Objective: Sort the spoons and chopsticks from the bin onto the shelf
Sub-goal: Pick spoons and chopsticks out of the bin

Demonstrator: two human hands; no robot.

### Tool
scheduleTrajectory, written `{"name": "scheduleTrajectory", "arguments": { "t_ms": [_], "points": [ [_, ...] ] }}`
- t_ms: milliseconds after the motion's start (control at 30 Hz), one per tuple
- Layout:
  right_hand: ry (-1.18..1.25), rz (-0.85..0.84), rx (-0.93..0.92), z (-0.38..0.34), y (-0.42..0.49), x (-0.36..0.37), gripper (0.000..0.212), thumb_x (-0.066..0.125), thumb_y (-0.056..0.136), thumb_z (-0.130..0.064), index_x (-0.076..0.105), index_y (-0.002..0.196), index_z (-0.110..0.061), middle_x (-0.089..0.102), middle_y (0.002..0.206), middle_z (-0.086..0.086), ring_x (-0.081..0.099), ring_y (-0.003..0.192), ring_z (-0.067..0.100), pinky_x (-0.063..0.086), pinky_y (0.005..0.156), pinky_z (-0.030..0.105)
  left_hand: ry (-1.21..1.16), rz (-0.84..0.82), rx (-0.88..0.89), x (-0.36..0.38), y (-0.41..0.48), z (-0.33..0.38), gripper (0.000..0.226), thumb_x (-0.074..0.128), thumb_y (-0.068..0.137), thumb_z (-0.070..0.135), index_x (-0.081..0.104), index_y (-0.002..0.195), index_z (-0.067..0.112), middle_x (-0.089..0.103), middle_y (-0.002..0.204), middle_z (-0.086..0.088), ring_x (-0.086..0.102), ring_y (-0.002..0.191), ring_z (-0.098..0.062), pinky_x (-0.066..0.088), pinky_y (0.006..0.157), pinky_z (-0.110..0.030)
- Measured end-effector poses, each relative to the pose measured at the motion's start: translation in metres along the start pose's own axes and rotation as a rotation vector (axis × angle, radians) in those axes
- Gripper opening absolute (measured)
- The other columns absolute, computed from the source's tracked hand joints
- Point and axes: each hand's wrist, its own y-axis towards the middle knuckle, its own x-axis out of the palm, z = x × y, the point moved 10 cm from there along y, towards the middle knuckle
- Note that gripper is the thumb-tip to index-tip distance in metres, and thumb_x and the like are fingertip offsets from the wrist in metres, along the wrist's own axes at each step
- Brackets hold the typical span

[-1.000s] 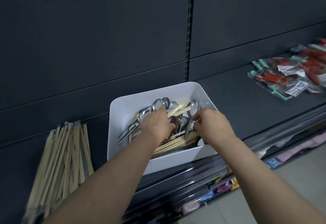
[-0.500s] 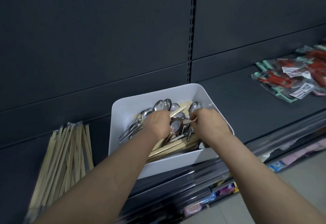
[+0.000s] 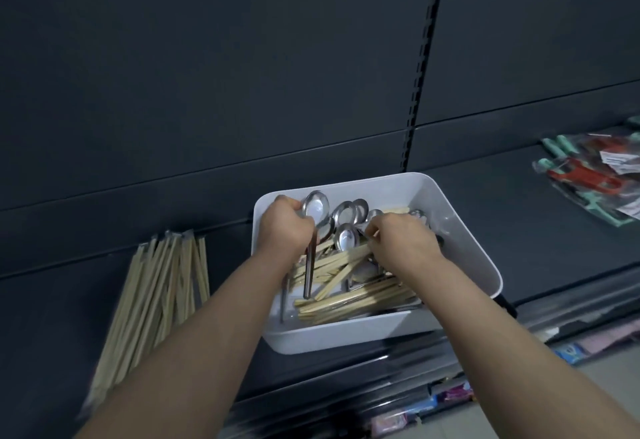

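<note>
A white bin sits on the dark shelf, holding several steel spoons and wooden chopsticks. My left hand is at the bin's left side, closed around the handles of steel spoons whose bowls stick up above my fist. My right hand is in the middle of the bin, fingers pinched on what looks like a chopstick tip. A pile of wrapped chopsticks lies on the shelf left of the bin.
Packaged red and teal tools lie on the shelf at the far right. A slotted upright divides the dark back panels. Lower shelves with colourful packages show below the shelf edge.
My left hand has shifted to the bin's left side and lifted spoons upright out of the pile. My right hand stays over the bin's middle.
</note>
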Motion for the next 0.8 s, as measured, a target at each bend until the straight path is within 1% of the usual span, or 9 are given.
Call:
{"name": "scheduleTrajectory", "arguments": {
  "t_ms": [67, 200, 333, 433, 533, 600, 667, 733, 800],
  "points": [
    [-0.030, 0.002, -0.081, -0.019, 0.008, 0.005, 0.030, 0.049, 0.086, -0.012, 0.065, 0.110, -0.022, 0.065, 0.109, 0.005, 0.060, 0.102, 0.028, 0.045, 0.076, 0.032, 0.023, 0.046, 0.032, -0.013, -0.004, 0.000, 0.026, 0.059, 0.080, 0.013, 0.057, 0.106, 0.019, 0.066, 0.093, -0.007, 0.070, 0.077, -0.030, 0.060, 0.069, -0.045],
    [-0.017, -0.068, -0.160, -0.044, 0.023, 0.023, 0.034, 0.047, 0.089, -0.010, 0.058, 0.120, -0.018, 0.056, 0.120, 0.007, 0.054, 0.110, 0.031, 0.047, 0.082, 0.037, 0.040, 0.079, 0.069, -0.026, -0.005, 0.000, 0.027, 0.059, 0.080, 0.017, 0.057, 0.107, 0.020, 0.069, 0.091, -0.008, 0.070, 0.078, -0.032, 0.060, 0.068, -0.048],
    [-0.093, -0.127, -0.044, -0.036, 0.032, 0.035, 0.037, 0.054, 0.086, -0.009, 0.055, 0.123, -0.014, 0.047, 0.124, 0.009, 0.054, 0.112, 0.032, 0.047, 0.087, 0.039, 0.048, 0.071, 0.101, -0.031, -0.006, 0.003, 0.025, 0.060, 0.082, 0.018, 0.058, 0.107, 0.020, 0.068, 0.093, -0.005, 0.069, 0.077, -0.032, 0.060, 0.068, -0.047],
    [-0.077, -0.113, 0.029, -0.023, 0.031, 0.027, 0.034, 0.059, 0.086, -0.016, 0.059, 0.119, -0.020, 0.056, 0.119, 0.007, 0.056, 0.109, 0.029, 0.047, 0.084, 0.035, -0.003, 0.046, 0.110, -0.032, -0.009, 0.003, 0.014, 0.061, 0.085, 0.014, 0.061, 0.097, 0.021, 0.069, 0.083, 0.000, 0.070, 0.072, -0.026, 0.060, 0.068, -0.044],
    [0.148, 0.040, 0.032, -0.024, 0.033, -0.012, 0.017, 0.061, 0.083, -0.019, 0.066, 0.098, -0.024, 0.068, 0.102, 0.002, 0.060, 0.098, 0.028, 0.044, 0.075, 0.030, -0.053, 0.077, 0.153, -0.039, -0.012, 0.007, 0.017, 0.062, 0.088, 0.014, 0.065, 0.105, 0.013, 0.067, 0.081, 0.003, 0.067, 0.077, -0.020, 0.058, 0.076, -0.036],
    [0.407, 0.150, 0.005, -0.034, 0.034, -0.039, 0.010, 0.060, 0.084, -0.016, 0.064, 0.088, -0.024, 0.069, 0.090, -0.002, 0.064, 0.087, 0.024, 0.045, 0.072, 0.028, -0.135, 0.094, 0.161, -0.046, -0.014, 0.008, 0.013, 0.059, 0.090, 0.013, 0.063, 0.102, 0.012, 0.069, 0.080, 0.000, 0.069, 0.074, -0.024, 0.059, 0.073, -0.041],
    [0.622, 0.260, -0.065, -0.048, 0.033, -0.060, 0.016, 0.059, 0.084, -0.009, 0.064, 0.089, -0.024, 0.069, 0.086, -0.004, 0.065, 0.083, 0.019, 0.048, 0.075, 0.026, -0.195, 0.115, 0.152, -0.056, -0.015, 0.007, 0.007, 0.056, 0.091, 0.011, 0.060, 0.093, 0.016, 0.069, 0.075, -0.003, 0.071, 0.067, -0.026, 0.060, 0.067, -0.048],
    [0.721, 0.362, -0.123, -0.061, 0.029, -0.072, 0.022, 0.057, 0.087, -0.003, 0.067, 0.098, -0.019, 0.068, 0.090, -0.004, 0.065, 0.088, 0.015, 0.047, 0.081, 0.022, -0.215, 0.146, 0.142, -0.070, -0.018, 0.004, 0.009, 0.055, 0.092, 0.010, 0.058, 0.089, 0.017, 0.069, 0.073, -0.004, 0.070, 0.060, -0.019, 0.060, 0.064, -0.046],
    [0.818, 0.415, -0.132, -0.069, 0.027, -0.075, 0.027, 0.055, 0.088, 0.000, 0.069, 0.102, -0.018, 0.068, 0.091, -0.005, 0.065, 0.090, 0.012, 0.047, 0.085, 0.021, -0.238, 0.177, 0.142, -0.086, -0.022, 0.000, 0.008, 0.055, 0.092, 0.010, 0.059, 0.089, 0.017, 0.069, 0.074, -0.007, 0.069, 0.056, -0.015, 0.060, 0.060, -0.041]
  ]
}}
